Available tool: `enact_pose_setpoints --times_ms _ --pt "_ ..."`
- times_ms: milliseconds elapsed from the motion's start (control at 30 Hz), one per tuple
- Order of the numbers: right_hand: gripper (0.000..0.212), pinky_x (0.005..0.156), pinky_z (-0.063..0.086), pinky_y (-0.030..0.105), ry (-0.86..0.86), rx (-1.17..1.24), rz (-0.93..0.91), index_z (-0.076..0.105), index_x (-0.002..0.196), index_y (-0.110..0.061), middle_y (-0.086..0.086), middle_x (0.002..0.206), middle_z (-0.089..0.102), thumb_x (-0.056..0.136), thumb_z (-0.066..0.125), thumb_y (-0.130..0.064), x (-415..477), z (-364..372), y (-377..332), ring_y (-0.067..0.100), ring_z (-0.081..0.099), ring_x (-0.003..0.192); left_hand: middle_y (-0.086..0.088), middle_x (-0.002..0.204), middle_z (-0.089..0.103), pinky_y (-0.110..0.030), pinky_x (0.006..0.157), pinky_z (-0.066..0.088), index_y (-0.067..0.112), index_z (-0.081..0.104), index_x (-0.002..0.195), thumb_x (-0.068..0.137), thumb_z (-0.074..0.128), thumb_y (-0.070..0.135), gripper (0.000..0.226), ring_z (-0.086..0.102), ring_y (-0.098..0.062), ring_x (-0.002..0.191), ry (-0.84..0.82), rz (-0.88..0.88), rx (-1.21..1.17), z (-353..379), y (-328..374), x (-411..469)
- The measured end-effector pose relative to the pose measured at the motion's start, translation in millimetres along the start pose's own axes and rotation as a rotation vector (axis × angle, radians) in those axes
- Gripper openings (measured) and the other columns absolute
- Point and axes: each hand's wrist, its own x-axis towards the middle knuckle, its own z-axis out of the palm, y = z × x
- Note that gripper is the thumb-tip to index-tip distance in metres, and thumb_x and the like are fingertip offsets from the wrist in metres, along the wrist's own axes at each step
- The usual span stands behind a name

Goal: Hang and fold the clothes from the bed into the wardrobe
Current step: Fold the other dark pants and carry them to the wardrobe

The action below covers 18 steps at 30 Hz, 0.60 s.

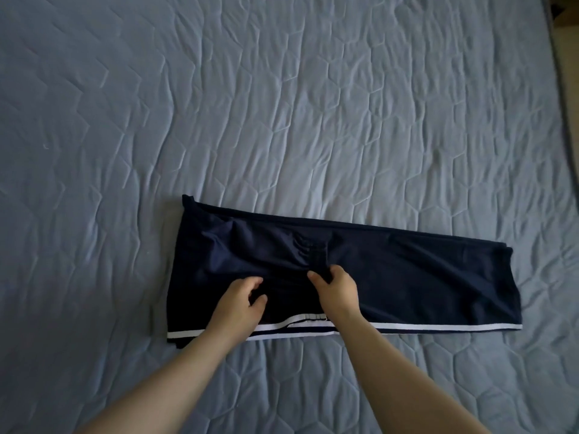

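The navy garment (391, 274) lies flat on the bed, folded into a long band with its white stripe (438, 326) running along the edge nearest you. Both your hands sit on its middle, close together but not touching. Your right hand (336, 288) has its fingers curled into a bunch of the cloth, where gathers show just beyond the fingertips. Your left hand (241, 300) rests beside it toward the garment's left end, fingers bent over the fabric; whether it is pinching the cloth or only pressing on it cannot be told from here. By the look of it you are midway through the folding step: the lengthwise fold is made, and the cross fold is not. The next move likely calls for a firm hold at the centre line or at one end, then bringing that end over the other with the stripe edges lined up and the gathers smoothed out, since the soft cloth will bunch if dragged. Around the garment on every side is the quilted blue bedspread (282, 104), rumpled beyond its far edge. No wardrobe, drawer, basket or hanger is in view, so nothing can be said of what they hold.
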Motion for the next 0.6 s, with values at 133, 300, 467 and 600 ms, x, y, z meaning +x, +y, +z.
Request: enact_pose_setpoints --times_ms 133,300,467,600 --pt "0.044 0.069 0.041 0.018 0.101 -0.007 0.039 0.054 0.129 -0.012 -0.005 0.099 0.061 0.092 0.061 -0.034 -2 -25 11 0.007 0.056 0.083 0.005 0.117 0.056 -0.02 0.089 0.044 0.017 0.058 0.121 0.092 0.058 0.021 0.029 0.057 -0.01 0.105 0.055 0.037 0.029 4 14 1" --pt "0.03 0.073 0.04 0.025 0.28 0.041 0.178 0.061 0.118 -0.01 -0.009 0.088 0.059 0.094 0.058 -0.029 -20 -85 54 0.01 0.055 0.081 0.009 0.089 0.062 -0.009 0.069 0.044 0.024 0.063 0.094 0.089 0.06 0.017 0.009 0.057 -0.001 0.08 0.006 0.134 0.01 22 53 -4" --pt "0.02 0.073 0.038 0.029 0.425 0.13 0.276 0.062 0.105 -0.01 -0.008 0.077 0.058 0.095 0.057 -0.026 -20 -151 98 0.016 0.057 0.079 0.007 0.083 0.062 -0.012 0.067 0.049 0.019 0.066 0.093 0.09 0.059 0.015 0.008 0.057 -0.004 0.073 -0.094 0.179 0.007 74 106 -4" --pt "0.022 0.063 0.041 0.035 0.492 0.096 0.229 0.062 0.095 0.0 0.005 0.076 0.062 0.094 0.056 -0.021 -8 -199 119 0.019 0.057 0.072 0.008 0.083 0.062 -0.006 0.063 0.044 0.019 0.066 0.093 0.09 0.059 0.016 0.008 0.055 -0.003 0.07 -0.143 0.202 0.026 127 142 0"
